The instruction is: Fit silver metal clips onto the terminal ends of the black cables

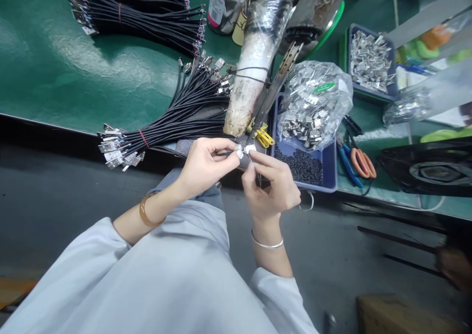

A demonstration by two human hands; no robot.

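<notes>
Silver connector (pixel 240 153) by a black cable (pixel 223 153) sat left of the blue tray (pixel 333 175), left hand (pixel 206 164) pinching both, right hand (pixel 273 184) meeting the connector, its grip unclear, piece seemingly unfinished; farther left, tied cables (pixel 162 128) already bore metal ends, while bagged metal pieces (pixel 313 127) in the tray looked unused.

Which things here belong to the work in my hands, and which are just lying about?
Likely the job's: small held metal piece, tied black cables, bag of metal parts.

Seemingly lying about: blue-handled tool, orange-handled tool, labelled jar.
</notes>
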